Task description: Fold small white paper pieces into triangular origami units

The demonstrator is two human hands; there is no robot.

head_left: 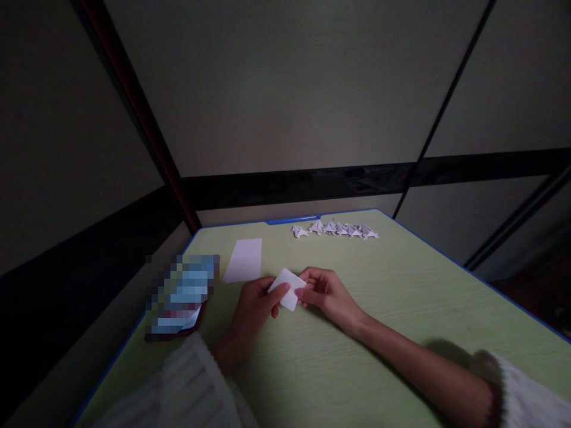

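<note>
Between my two hands is a small folded square of white paper (287, 278), turned so one corner points up and held just above the table. My left hand (259, 301) pinches its left side, with the thumb lying across the front. On the opposite side, my right hand (325, 291) grips the right corner between thumb and fingers. The fingers behind the paper are partly hidden. A flat white sheet of paper (244, 260) lies on the table beyond my left hand. Farther back, several folded white paper figures (342, 229) stand in a row.
A tablet or phone with a blurred screen (185, 294) rests at the left edge. The light green table (401, 297) has a blue rim, with a blue strip (294, 220) at its far edge. Cabinet-like panels (285, 89) rise behind it.
</note>
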